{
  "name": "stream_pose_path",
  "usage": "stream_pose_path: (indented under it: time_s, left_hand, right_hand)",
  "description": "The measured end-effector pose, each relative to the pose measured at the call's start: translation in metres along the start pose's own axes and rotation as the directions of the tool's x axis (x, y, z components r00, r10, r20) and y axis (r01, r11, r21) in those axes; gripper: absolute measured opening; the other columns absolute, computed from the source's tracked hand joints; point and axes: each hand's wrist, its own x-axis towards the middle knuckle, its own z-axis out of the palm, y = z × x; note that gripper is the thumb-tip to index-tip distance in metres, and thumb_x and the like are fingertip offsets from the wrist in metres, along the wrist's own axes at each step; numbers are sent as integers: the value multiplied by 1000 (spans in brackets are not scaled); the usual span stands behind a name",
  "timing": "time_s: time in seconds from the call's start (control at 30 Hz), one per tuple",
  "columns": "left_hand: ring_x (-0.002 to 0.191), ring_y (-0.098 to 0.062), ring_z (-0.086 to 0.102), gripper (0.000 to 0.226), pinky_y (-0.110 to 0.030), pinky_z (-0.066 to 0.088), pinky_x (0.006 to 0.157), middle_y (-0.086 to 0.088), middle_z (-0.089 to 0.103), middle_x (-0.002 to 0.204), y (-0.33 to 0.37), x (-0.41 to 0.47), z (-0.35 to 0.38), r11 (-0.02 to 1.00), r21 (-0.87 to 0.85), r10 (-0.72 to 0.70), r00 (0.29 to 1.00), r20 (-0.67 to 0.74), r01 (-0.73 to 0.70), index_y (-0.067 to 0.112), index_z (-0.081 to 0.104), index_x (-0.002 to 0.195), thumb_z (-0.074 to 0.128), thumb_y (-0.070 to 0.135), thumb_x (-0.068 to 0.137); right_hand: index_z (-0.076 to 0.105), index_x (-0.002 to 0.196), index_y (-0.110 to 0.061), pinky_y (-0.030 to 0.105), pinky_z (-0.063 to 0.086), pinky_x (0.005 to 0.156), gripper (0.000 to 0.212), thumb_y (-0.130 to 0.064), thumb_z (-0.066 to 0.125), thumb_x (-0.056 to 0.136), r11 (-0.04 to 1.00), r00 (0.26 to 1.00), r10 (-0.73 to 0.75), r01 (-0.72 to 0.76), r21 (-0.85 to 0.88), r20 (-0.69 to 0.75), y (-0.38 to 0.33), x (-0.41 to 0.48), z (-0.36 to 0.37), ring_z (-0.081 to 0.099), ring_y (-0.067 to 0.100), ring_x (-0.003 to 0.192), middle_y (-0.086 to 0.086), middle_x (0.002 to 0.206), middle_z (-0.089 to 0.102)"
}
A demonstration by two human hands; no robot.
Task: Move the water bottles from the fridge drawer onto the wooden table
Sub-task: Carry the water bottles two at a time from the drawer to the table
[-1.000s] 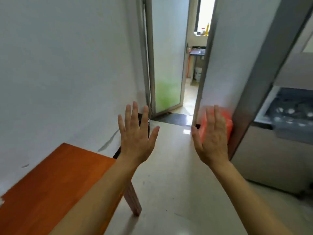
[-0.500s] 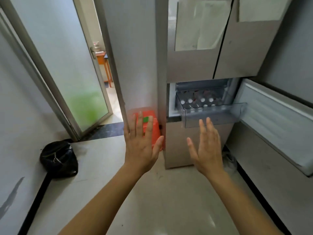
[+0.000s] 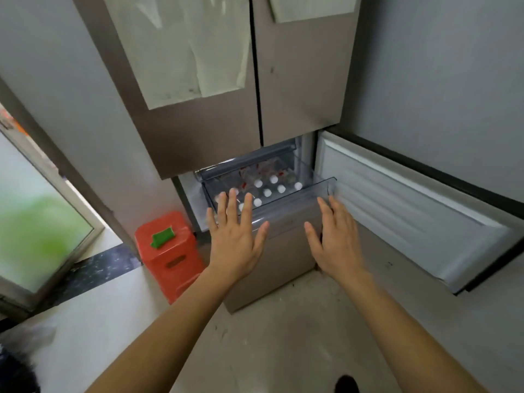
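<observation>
Both forearms reach forward over the pale floor (image 3: 272,350); the left hand (image 3: 235,236) is spread flat with straight fingers, holding nothing, its fingertips overlapping the front of the clear fridge drawer (image 3: 300,201); the right hand (image 3: 337,239) is likewise flat and empty, just before the drawer's right corner; beside the left hand stands a red stool (image 3: 170,251); the water bottles (image 3: 273,188) stand upright in the pulled-out drawer, white caps showing; above are the fridge doors (image 3: 255,80).
</observation>
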Motion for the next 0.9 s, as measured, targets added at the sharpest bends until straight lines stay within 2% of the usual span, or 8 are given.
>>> stream_pose_path:
  time_s: [0.17,0.37,0.47,0.57,0.7,0.8,0.9]
  left_hand:
    - [152,-28,-13,74,-54,-4,121,-11,-1,166,36,78,47,994,-2,-107,993,39,107,22,9,158,14,65,97]
    - [152,-27,-12,73,-54,-3,121,-9,-2,166,53,149,89,960,-52,-264,951,161,276,24,7,158,24,61,98]
    - [152,-27,-10,72,-55,-1,121,-9,-1,166,47,170,109,932,-83,-328,916,229,354,24,7,158,23,62,98]
    - [152,-30,-4,70,-57,3,121,-10,7,165,35,195,129,907,-77,-379,882,280,415,25,10,157,25,61,99]
    - [152,-31,4,66,-57,10,119,-11,14,164,14,228,157,874,-116,-411,844,344,473,23,17,156,29,57,101]
    - [150,-34,11,68,-58,18,118,-15,19,162,-3,247,180,869,-137,-389,829,403,475,21,19,155,26,57,98]
    - [146,-38,19,61,-56,24,115,-16,23,159,-19,262,200,862,-161,-363,806,466,481,21,17,156,34,45,102]
  right_hand:
    - [20,157,-19,45,14,122,65,-51,34,103,999,987,-33,32,11,159,62,91,20,12,29,152,14,164,17]
    - [21,157,-19,45,21,121,64,-51,34,103,988,941,-156,154,29,299,108,195,42,16,28,151,12,163,21]
    - [22,156,-17,48,26,120,65,-51,36,102,985,913,-172,172,32,371,117,231,63,20,29,150,13,162,25]
    - [25,155,-15,44,31,118,64,-47,43,102,981,875,-193,181,70,443,121,260,89,28,30,146,13,158,32]
    - [27,154,-15,43,39,109,65,-41,52,100,984,787,-171,103,146,593,120,295,127,38,33,140,14,155,37]
    - [29,154,-16,45,40,109,67,-38,58,98,983,732,-97,-35,179,675,116,315,155,40,35,139,15,156,36]
    - [32,153,-17,45,42,108,65,-32,61,97,981,692,-68,-85,174,719,112,330,181,44,36,135,16,152,41]
